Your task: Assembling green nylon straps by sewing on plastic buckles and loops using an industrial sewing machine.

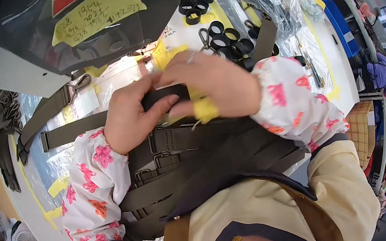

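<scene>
My left hand (127,113) is closed on a dark webbing strap (165,94), its thumb lying along the strap. Opposite it, my right hand (222,83) has curled fingers over the other end of the strap; motion blurs the fingertips. A scrap of yellow tape (205,111) hangs at the right hand's fingers. Beneath both hands lies a pile of dark straps with metal buckles (162,147), several of them crossing toward my body. Another strap (75,130) extends left from under my left hand.
A dark machine housing (106,38) with a yellow note rises at the far left. Black rings (218,42) and a metal snap hook (204,38) lie beyond my hands. Clear plastic bags (270,1) sit at the far right, near a blue bin (338,24). More straps (2,114) hang at the left.
</scene>
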The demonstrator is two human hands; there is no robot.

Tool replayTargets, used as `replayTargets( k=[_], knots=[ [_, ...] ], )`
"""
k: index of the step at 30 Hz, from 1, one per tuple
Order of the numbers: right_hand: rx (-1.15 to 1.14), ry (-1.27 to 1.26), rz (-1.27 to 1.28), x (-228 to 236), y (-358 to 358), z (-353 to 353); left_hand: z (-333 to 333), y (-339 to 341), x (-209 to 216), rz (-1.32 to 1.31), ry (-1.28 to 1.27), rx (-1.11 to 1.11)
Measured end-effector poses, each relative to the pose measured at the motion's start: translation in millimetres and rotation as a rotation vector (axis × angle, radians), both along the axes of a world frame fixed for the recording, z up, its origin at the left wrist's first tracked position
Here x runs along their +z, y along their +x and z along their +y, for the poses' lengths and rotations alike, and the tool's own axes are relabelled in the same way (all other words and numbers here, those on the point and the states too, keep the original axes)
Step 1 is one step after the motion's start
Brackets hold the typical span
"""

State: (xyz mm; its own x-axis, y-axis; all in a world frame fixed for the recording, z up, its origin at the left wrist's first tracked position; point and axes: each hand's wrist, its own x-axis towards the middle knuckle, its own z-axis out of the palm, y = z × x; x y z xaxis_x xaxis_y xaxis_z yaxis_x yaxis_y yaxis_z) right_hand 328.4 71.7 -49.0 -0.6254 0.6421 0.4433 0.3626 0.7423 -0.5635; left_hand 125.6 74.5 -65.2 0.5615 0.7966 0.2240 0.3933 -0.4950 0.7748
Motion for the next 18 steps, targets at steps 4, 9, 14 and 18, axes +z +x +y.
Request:
replayTargets(
  k=[4, 9, 14, 18],
  knots=[
    [-0.326, -0.016, -0.234, 28.2, 76.0, 35.0, -2.9, -4.7, -8.9, -0.152, -0.185, 0.052],
    [-0.359, -0.191, -0.379, 7.0, 116.4, 61.4, 4.7, -6.9, -5.2, -0.148, -0.147, -0.027],
    [-0.319, -0.108, -0.488, 3.0, 114.5, 66.9, -0.6, -1.2, -6.5, -0.051, 0.167, -0.028],
    [-0.409, -0.409, -0.135, 13.7, 116.4, 59.4, -2.1, -3.1, -8.4, -0.003, 0.167, -0.007]
  ],
)
